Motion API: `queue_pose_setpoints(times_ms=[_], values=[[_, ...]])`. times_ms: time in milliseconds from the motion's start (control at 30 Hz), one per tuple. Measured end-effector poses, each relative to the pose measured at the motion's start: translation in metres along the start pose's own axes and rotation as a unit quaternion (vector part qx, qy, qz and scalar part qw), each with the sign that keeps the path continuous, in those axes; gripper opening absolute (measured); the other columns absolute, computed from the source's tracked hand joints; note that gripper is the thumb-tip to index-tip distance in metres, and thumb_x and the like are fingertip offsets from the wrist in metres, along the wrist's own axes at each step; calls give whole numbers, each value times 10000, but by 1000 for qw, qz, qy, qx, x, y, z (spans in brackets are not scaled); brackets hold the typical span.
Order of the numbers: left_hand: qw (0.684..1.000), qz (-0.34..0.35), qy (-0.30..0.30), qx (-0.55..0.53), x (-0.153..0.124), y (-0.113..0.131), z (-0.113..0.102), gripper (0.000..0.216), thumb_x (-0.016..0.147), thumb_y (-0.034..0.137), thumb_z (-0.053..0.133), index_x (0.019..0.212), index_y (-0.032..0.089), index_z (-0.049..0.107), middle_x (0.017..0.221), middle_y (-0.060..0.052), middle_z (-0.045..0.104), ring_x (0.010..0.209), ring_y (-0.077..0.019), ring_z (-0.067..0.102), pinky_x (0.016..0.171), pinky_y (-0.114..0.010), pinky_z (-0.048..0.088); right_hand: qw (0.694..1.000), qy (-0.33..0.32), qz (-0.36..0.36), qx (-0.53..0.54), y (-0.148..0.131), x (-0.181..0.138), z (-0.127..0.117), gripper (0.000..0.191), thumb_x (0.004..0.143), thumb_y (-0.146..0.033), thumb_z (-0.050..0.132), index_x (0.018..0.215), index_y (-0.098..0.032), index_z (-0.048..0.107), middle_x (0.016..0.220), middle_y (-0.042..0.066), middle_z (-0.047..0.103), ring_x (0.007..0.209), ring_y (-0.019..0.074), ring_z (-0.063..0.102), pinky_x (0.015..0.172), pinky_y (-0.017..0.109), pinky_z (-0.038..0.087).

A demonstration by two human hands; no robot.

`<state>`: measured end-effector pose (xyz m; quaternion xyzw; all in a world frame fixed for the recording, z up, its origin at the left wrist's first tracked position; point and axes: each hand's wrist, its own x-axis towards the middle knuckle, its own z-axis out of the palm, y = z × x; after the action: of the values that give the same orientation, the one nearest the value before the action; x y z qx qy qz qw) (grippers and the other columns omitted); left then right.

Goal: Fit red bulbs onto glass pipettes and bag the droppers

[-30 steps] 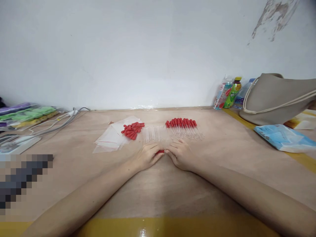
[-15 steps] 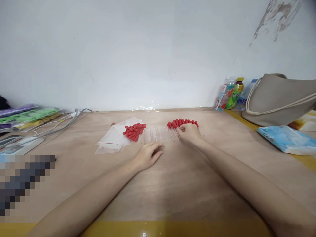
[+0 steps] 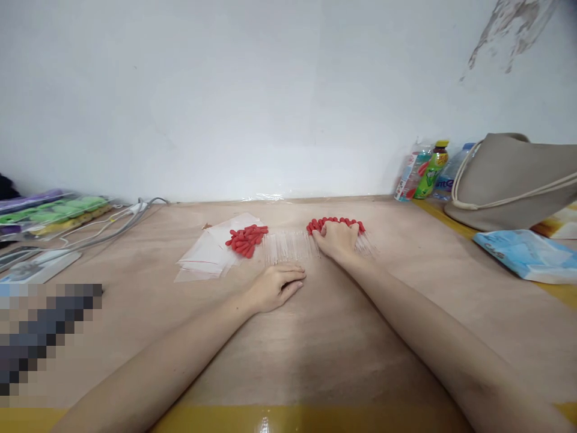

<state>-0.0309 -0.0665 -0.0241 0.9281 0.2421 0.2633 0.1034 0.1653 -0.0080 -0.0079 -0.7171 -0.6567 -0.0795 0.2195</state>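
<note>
My right hand (image 3: 339, 240) reaches over a row of red rubber bulbs (image 3: 325, 221) with thin clear tubes, which look like droppers. Its fingers bend down onto the row, thumb at the left, and some fingertips are hidden behind the hand. Tubes (image 3: 366, 243) stick out toward me at its right side. My left hand (image 3: 277, 287) rests on the table with nothing in it, fingers stretched out and thumb apart. Just beyond it lies a row of bare thin clear tubes (image 3: 286, 245). To their left is a heap of loose red bulbs (image 3: 247, 240).
Clear zip bags (image 3: 205, 255) lie under and beside the heap. Cables (image 3: 130, 219) and a white power strip (image 3: 45, 267) are at the left. Bottles (image 3: 431, 171), a grey bag (image 3: 518, 174) and a blue tissue pack (image 3: 525, 255) stand or lie at the right. A wall closes the back.
My right hand has shifted slightly left and over the bulbs, uncovering the tubes at the right end. My left hand's fingers have straightened and moved slightly right.
</note>
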Motion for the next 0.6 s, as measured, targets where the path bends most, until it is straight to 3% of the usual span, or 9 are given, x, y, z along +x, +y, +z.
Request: queue_pose_setpoints(times_ms=[100, 200, 400, 600], values=[[1000, -2, -5, 1, 0, 0, -1, 267, 851, 224, 456, 1047, 154, 623, 1086, -91, 634, 1036, -176, 574, 926, -340, 456, 998, 21, -61, 14, -4, -11, 0, 293, 799, -375, 426, 727, -176, 628, 810, 77, 647, 826, 222, 522, 774, 396, 220], [1000, -2, -3, 0, 0, 1, -1, 262, 852, 221, 453, 1042, 165, 624, 1084, -85, 634, 1028, -175, 578, 916, -340, 463, 997, -6, -83, 4, -10, -17, -1, 286, 799, -358, 431, 733, -175, 640, 820, 89, 649, 841, 222, 518, 772, 398, 222], [1000, 1, -7, -3, 2, 3, -2, 263, 859, 219, 441, 1048, 164, 616, 1081, -82, 633, 1030, -169, 574, 911, -320, 463, 996, -78, -33, -29, -24, -13, -5, 294, 789, -304, 425, 765, -140, 669, 836, 146, 657, 865, 263, 545, 783, 427, 227], [1000, 4, -8, -12, 3, 4, -2, 262, 862, 207, 431, 1046, 163, 614, 1079, -83, 630, 1031, -171, 570, 913, -328, 457, 994, -105, 10, -23, -32, -3, -3, 296, 747, -341, 476, 802, -122, 668, 814, 163, 660, 798, 269, 587, 781, 434, 243]])
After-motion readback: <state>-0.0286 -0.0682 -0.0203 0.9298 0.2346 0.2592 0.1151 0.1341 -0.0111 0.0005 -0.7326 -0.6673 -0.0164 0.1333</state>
